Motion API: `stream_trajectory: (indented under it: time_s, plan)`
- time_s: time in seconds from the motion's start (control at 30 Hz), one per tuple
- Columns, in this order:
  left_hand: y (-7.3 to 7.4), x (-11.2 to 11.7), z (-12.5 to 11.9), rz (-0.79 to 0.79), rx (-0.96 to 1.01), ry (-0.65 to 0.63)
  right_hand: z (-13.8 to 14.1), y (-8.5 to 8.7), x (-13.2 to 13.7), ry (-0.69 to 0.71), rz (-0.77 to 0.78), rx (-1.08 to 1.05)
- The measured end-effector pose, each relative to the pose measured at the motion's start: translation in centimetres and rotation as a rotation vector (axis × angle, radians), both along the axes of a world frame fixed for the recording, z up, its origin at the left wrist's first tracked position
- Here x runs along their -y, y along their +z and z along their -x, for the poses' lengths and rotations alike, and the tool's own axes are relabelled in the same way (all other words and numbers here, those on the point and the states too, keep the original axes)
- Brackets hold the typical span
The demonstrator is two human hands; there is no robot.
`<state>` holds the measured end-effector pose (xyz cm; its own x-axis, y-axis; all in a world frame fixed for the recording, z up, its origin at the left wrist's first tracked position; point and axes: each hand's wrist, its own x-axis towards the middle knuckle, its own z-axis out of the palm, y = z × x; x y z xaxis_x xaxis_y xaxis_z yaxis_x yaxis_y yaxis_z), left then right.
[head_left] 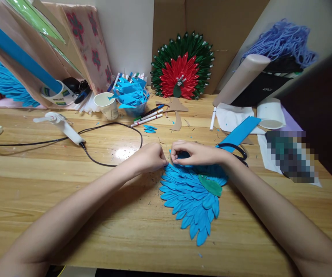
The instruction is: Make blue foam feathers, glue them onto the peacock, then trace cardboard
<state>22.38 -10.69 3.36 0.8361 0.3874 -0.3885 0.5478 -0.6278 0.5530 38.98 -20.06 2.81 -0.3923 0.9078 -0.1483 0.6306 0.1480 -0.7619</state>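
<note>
A fan of layered blue petals [191, 196] lies on the table, with a green leaf-shaped piece [211, 186] on its right part. My left hand [152, 157] is closed, its fingertips pinched at the fan's upper left edge; what they hold, if anything, is hidden. Just beside it, my right hand [196, 153] curls over the top of the fan with thumb and fingers pinched. A small blue petal tip [170, 152] shows at those fingers. Near my right wrist are black scissors handles [242, 152] and a blue strip [241, 132].
Left stands a white glue gun [68, 129] with its black cord. Further back are a paper cup [107, 105], a tub of blue cuttings [133, 100], markers [147, 117], loose blue petals [150, 129] and a red-green peacock fan [181, 69]. A paper roll [270, 112] is right.
</note>
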Motion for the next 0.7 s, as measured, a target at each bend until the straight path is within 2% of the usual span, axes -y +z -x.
stream_trajectory:
  time_s: [0.23,0.5,0.7]
  plan:
    - [-0.41,0.11,0.03,-0.017,0.036,-0.010,0.14,-0.04,0.03,-0.004,-0.018,0.013]
    - [0.06,0.00,0.17,0.010,0.008,-0.034,-0.02,-0.12,-0.02,0.015,-0.012,0.001]
    - [-0.20,0.08,0.19,0.004,0.031,-0.026,-0.30,-0.22,-0.11,0.030,0.000,-0.030]
